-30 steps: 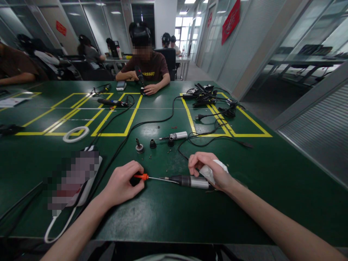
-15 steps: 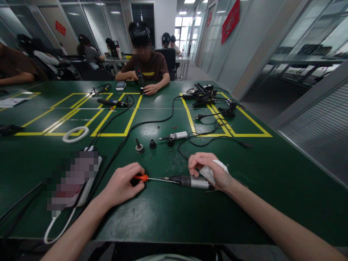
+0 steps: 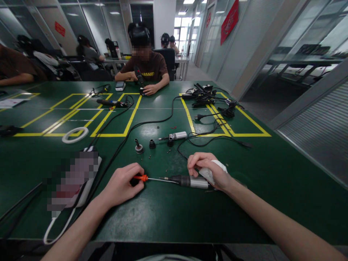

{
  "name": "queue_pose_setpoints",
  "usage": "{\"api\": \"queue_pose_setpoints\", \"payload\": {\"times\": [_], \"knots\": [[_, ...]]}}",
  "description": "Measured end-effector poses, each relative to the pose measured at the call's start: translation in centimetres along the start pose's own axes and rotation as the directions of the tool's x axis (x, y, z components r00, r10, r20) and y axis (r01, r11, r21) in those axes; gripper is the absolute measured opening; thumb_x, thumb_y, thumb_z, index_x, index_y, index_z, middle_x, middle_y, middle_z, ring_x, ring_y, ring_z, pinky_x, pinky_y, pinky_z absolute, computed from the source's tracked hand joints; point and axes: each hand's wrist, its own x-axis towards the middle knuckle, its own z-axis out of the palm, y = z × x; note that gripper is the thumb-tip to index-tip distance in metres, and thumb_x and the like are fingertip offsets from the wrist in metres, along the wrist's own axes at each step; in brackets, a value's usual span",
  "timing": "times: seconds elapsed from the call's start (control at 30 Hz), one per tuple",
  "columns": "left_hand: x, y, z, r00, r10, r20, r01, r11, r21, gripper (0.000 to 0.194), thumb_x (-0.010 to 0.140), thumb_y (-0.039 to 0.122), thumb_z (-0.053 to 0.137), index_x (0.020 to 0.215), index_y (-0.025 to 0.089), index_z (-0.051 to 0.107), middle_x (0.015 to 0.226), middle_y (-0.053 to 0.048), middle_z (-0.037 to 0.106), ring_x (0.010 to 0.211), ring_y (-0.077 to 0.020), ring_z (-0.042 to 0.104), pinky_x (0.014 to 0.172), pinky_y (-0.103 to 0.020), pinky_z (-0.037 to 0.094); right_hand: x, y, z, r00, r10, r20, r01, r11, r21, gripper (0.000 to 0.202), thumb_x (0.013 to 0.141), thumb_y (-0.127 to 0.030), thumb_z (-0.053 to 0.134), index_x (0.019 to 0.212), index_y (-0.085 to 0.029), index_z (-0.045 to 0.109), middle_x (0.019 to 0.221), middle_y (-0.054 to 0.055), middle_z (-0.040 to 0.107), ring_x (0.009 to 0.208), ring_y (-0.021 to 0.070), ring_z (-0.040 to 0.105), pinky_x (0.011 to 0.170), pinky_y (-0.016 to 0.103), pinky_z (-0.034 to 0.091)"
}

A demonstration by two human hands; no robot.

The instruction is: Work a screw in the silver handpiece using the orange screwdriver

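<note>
My left hand [image 3: 123, 185] is closed on the orange handle of a screwdriver [image 3: 143, 178], whose thin shaft points right to a black and silver tool [image 3: 190, 181] lying on the green table [image 3: 168, 221]. Curled over the tool's right end, my right hand [image 3: 210, 168] has a crumpled white tissue [image 3: 213, 172] in its palm. Beyond the hands stand a round metal part with a stem [image 3: 139, 148] and two small black caps, one at the left [image 3: 152, 144]. A second silver tool [image 3: 178, 135] lies behind them, with tiny screws nearby.
A blurred-out device [image 3: 76, 181] with a white cable lies at the left, near a white ring [image 3: 75, 135]. Black cables cross the table to a tangled pile [image 3: 202, 95] at the back right. Across the table, a person [image 3: 146, 69] holds a dark tool.
</note>
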Motion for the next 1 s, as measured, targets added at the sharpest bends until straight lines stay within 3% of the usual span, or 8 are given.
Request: {"api": "queue_pose_setpoints", "payload": {"times": [0.27,0.7,1.0], "knots": [[0.06,0.16,-0.04,1.0,-0.023,0.015,0.023,1.0,0.007,0.011,0.081,0.011,0.055,0.083,0.021,0.058,0.075,0.002,0.063,0.064,-0.0137,0.059,0.062,-0.022,0.045,-0.05,-0.14,-0.08,1.0,0.01,0.009,-0.01,1.0,-0.005,0.016,0.082,-0.029,0.073,0.076,-0.016,0.079,0.065,0.005,0.072,0.053,0.0157,0.056,0.056,0.029,0.042],[-0.12,0.17,-0.06,0.999,-0.044,0.015,0.044,0.999,-0.019,0.008,0.08,0.013,0.054,0.082,0.021,0.055,0.073,0.002,0.061,0.064,-0.0137,0.058,0.061,-0.023,0.044,-0.05,0.11,-0.13,0.999,0.029,0.017,-0.029,0.999,-0.015,0.015,0.083,-0.025,0.07,0.078,-0.015,0.078,0.067,0.006,0.071,0.054,0.0144,0.056,0.055,0.028,0.043],[-0.04,0.25,-0.22,1.0,0.006,0.005,-0.005,1.0,-0.011,0.01,0.08,0.012,0.058,0.083,0.021,0.06,0.075,0.001,0.066,0.064,-0.0141,0.062,0.061,-0.022,0.047,0.09,0.07,-0.06,0.999,0.045,0.012,-0.045,0.999,-0.026,0.014,0.082,-0.025,0.071,0.077,-0.015,0.079,0.068,0.006,0.074,0.055,0.0147,0.057,0.055,0.028,0.043]]}}
